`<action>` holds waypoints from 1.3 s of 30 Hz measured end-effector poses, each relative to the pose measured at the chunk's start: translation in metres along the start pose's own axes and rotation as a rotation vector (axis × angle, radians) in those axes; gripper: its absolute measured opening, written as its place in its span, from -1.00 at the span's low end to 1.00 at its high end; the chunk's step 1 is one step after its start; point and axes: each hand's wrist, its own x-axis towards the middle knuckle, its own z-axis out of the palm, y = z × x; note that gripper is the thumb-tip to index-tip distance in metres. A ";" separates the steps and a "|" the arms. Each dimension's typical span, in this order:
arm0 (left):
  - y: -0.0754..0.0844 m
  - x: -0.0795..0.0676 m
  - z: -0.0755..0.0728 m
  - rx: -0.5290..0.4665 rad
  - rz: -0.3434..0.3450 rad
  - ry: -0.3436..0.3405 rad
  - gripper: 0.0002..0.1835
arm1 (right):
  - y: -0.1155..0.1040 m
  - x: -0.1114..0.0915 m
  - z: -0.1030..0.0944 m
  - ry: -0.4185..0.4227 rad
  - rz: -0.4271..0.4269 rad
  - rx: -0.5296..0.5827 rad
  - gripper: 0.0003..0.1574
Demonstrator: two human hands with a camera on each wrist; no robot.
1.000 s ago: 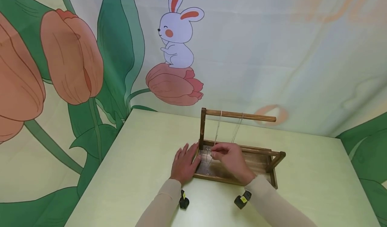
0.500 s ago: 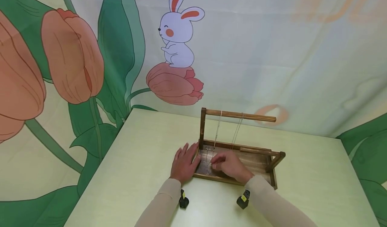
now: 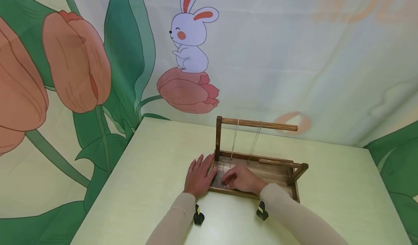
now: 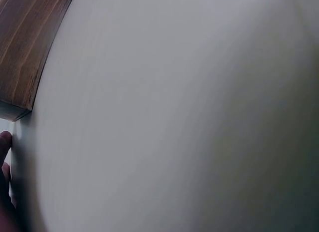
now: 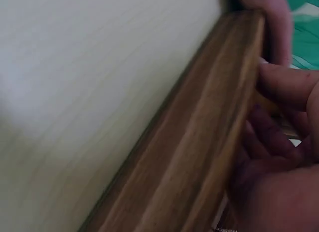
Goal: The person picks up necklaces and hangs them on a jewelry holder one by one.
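Observation:
A brown wooden jewellery stand (image 3: 254,194) has a shallow tray base and a raised bar (image 3: 277,126). Thin silvery chains (image 3: 234,143) hang from the bar, and more of a fine chain (image 3: 223,169) lies in the tray's left part. My right hand (image 3: 243,180) is low inside the tray, fingers curled and tips together; a thin chain strand runs down to it, its end hidden by the fingers. The right wrist view shows those fingers (image 5: 286,90) behind the front wall. My left hand (image 3: 198,178) lies with fingers spread, touching the tray's left end.
The stand rests on a pale table (image 3: 156,158). A second, lower bar (image 3: 277,162) juts from a short post (image 3: 298,174) at the tray's right. Behind the table hangs a cloth backdrop (image 3: 277,56) with printed tulips and a rabbit.
My right hand has come down from beside the hanging chain to the tray's front part, moving nearer the body. The left hand has stayed at the tray's left end.

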 end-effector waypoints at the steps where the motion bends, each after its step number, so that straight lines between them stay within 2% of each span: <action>1: 0.001 0.000 0.000 -0.004 0.001 0.002 -0.36 | 0.002 0.002 0.001 -0.012 -0.025 -0.029 -0.76; 6: 0.002 -0.001 -0.001 -0.008 0.005 0.009 -0.37 | 0.013 0.011 0.006 -0.039 -0.143 -0.231 -0.79; 10: 0.001 -0.001 0.000 -0.027 0.012 0.019 -0.37 | 0.013 0.016 0.008 -0.053 -0.166 -0.378 -0.75; 14: 0.002 -0.001 0.000 -0.034 0.006 0.013 -0.37 | 0.008 0.016 0.007 -0.080 -0.172 -0.433 -0.65; 18: 0.002 -0.002 -0.001 -0.022 -0.006 0.004 -0.37 | 0.005 0.014 0.007 -0.098 -0.168 -0.431 -0.63; 21: 0.002 -0.002 -0.001 -0.028 0.001 0.011 -0.37 | 0.005 0.012 0.008 -0.080 -0.131 -0.379 -0.63; 25: 0.002 -0.001 -0.002 -0.024 -0.002 0.009 -0.37 | 0.002 0.007 0.007 -0.013 -0.097 -0.235 -0.71; 30: 0.002 -0.001 0.000 -0.017 -0.016 0.000 -0.36 | -0.010 0.002 0.003 0.062 -0.102 -0.086 -0.88; 39: 0.001 -0.001 0.001 -0.014 -0.019 0.000 -0.35 | -0.032 -0.004 -0.003 0.139 -0.077 -0.085 -0.93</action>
